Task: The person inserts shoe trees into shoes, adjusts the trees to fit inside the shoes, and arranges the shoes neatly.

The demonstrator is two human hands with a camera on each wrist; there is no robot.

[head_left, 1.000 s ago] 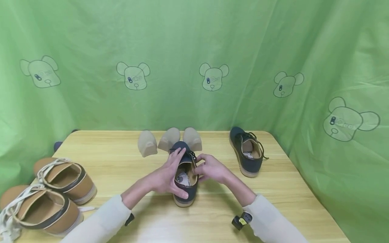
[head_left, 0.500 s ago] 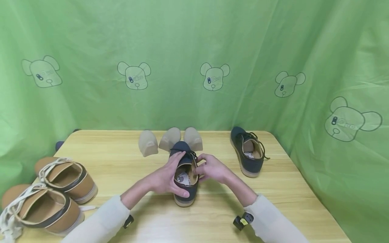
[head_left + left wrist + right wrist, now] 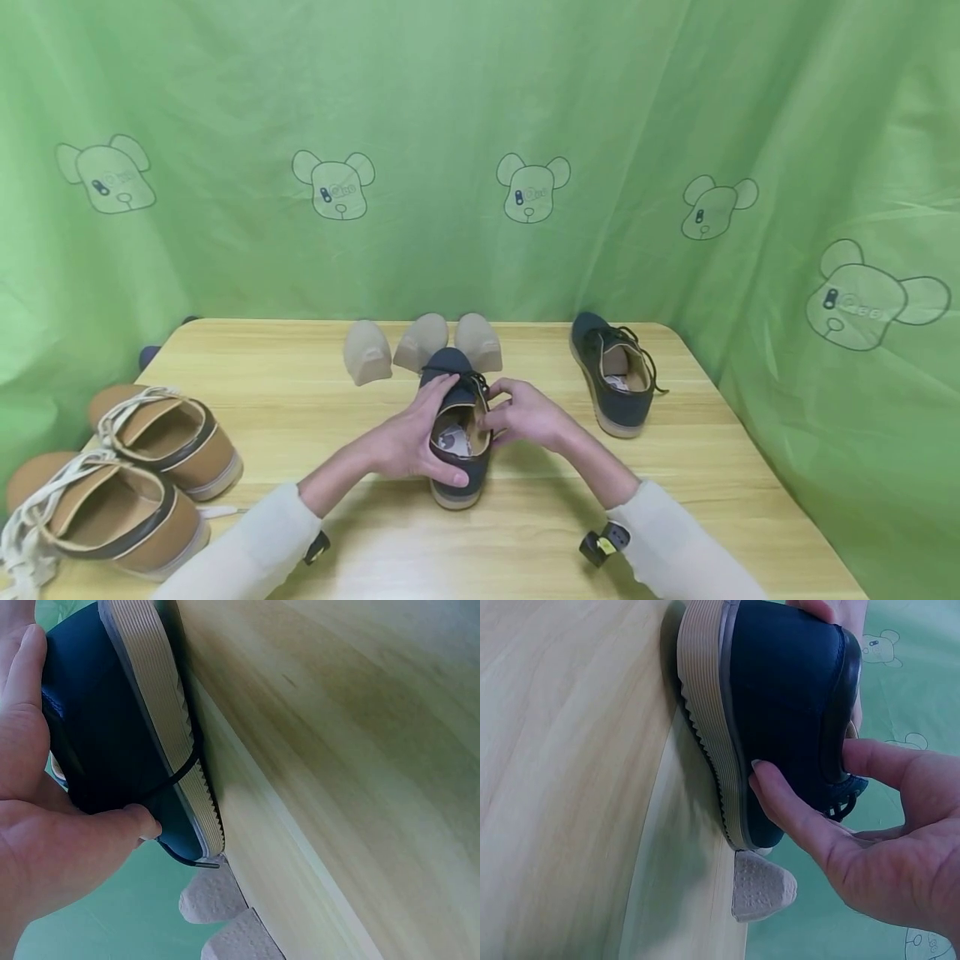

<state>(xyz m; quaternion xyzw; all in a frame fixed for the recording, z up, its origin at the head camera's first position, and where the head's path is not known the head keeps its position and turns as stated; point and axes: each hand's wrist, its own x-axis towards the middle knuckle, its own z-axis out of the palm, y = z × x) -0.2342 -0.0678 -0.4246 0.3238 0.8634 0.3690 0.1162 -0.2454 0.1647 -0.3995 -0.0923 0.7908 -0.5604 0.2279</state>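
Along the left edge of the desk [image 3: 285, 375], two tan lace-up shoes with white laces, toes toward that edge: the near tan shoe [image 3: 112, 510] and, beside it, the far tan shoe [image 3: 168, 437]; farther right, close to the far edge, the left beige toe insert [image 3: 367, 352]; next, the left hand [image 3: 411, 440], thumb at the heel and fingers over the lacing, spread wide and gripping the held navy shoe; by the far edge, the middle beige toe insert [image 3: 422, 340]; at mid-desk, upright between both hands, toe toward the far edge, the held navy shoe [image 3: 461, 432]; just beyond its toe, the right beige toe insert [image 3: 478, 340]; then the right hand [image 3: 525, 417], fingers narrow, pinching the right side of the collar; near the far right corner, the other navy shoe [image 3: 622, 410], laces tied; behind everything, a green curtain [image 3: 435, 242] printed with bear outlines.
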